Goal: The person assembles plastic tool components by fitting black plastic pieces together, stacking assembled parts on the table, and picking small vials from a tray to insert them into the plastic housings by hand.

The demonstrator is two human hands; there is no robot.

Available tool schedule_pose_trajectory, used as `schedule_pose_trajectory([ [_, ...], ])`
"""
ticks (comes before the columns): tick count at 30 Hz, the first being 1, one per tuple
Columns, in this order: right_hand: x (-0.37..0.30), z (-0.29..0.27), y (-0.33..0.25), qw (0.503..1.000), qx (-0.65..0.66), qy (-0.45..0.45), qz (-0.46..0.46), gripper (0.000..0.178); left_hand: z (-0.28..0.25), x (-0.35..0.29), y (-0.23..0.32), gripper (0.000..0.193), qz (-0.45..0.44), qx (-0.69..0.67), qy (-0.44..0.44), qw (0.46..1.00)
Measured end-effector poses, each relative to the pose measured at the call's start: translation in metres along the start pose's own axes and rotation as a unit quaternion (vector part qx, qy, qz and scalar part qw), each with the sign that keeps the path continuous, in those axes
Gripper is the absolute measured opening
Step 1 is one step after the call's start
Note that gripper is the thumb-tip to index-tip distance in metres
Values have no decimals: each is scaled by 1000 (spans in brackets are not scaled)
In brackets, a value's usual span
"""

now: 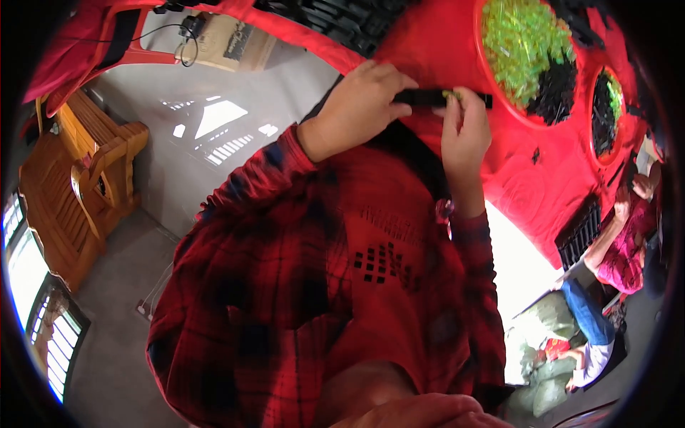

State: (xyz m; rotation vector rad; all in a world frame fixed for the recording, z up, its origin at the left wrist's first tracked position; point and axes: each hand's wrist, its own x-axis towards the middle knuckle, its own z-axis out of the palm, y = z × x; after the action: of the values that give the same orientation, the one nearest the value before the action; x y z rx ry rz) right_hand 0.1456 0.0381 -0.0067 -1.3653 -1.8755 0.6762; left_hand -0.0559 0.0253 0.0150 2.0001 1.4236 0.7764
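My left hand is closed round the left end of a narrow black bar, held level over the near edge of the red-covered table. On the bar's right half, my right hand pinches with thumb and fingertips at a small yellow-green piece. Whether that piece is seated in the bar or just touching it is too small to tell. Right of my hands stands a round red tray with a heap of yellow-green translucent pieces beside a pile of small black pieces.
A smaller red tray with black and green pieces stands farther right. Black bars lie at the back, another black bundle at the right edge. A co-worker's hands are beyond it. A wooden bench is left.
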Motion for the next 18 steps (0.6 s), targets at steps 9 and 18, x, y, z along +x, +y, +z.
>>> schedule_pose_trajectory([
  [9,-19,-27,4,979,172,56,98,19,-1,-12,10,36,69,130,-4,989],
  [18,-25,-60,-9,982,154,70,89,17,-21,16,10,24,189,147,-120,963],
])
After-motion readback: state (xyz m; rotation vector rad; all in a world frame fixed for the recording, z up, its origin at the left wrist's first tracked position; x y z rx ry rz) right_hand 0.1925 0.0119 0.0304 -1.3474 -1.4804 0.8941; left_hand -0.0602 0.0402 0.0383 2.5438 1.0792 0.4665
